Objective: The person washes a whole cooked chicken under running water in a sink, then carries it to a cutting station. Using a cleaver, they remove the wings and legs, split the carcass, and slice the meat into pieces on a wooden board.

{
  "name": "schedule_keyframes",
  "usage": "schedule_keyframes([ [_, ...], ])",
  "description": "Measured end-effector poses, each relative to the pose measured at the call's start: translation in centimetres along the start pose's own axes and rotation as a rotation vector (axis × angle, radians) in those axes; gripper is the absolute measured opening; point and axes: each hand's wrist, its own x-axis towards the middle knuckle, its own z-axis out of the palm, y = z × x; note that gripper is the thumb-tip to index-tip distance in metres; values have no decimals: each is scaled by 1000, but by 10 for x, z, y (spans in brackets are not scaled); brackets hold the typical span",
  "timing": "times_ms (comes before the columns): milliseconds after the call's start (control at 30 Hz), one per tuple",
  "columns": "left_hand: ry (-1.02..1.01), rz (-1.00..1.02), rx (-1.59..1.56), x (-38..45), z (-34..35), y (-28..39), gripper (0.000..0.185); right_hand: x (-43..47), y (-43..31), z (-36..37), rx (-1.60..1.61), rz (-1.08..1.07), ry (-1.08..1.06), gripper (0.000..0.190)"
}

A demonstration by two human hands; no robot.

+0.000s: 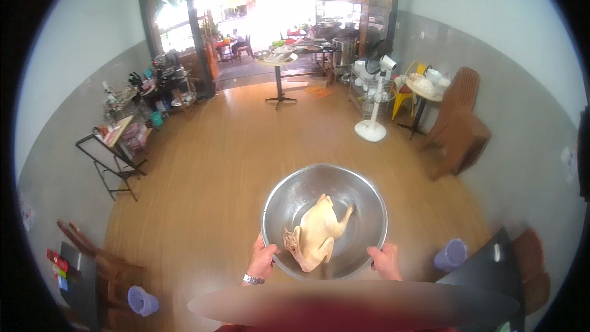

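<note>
A large stainless steel bowl is held out in front of me above the wooden floor. Inside it lies a whole plucked bird, pale yellow, probably a chicken or duck, with its head bent back against the body and one leg pointing up to the right. My left hand, with a metal-band watch at the wrist, grips the lower left rim, thumb over the edge. On the lower right rim, my right hand has the same kind of hold.
Ahead, a round pedestal table carries bags near the open doorway. A white stand fan and stacked brown plastic chairs stand on the right. A folding sign frame is on the left. Purple bins flank me beside dark tables.
</note>
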Motion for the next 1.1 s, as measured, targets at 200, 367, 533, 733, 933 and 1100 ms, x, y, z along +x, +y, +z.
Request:
schedule_keyframes([
  [200, -122, -101, 82, 242, 82, -4, 52, 197, -50, -3, 85, -33, 182, 18],
  [367, -169, -10, 50, 439, 124, -10, 54, 388, -90, 22, 118, -61, 199, 16],
  [533, -55, -18, 37, 591, 150, 43, 56, 569, -158, 59, 175, 55, 90, 14],
  [733, -48, 38, 48, 801, 161, 75, 57, 787, -213, 117, 278, 215, -203, 21],
  [933, -127, -17, 94, 1038, 184, 77, 61, 991, -259, 153, 173, 277, -146, 24],
  [1100, -206, -78, 51, 1226, 232, 87, 63, 1134, -299, 162, 157, 102, 59, 27],
])
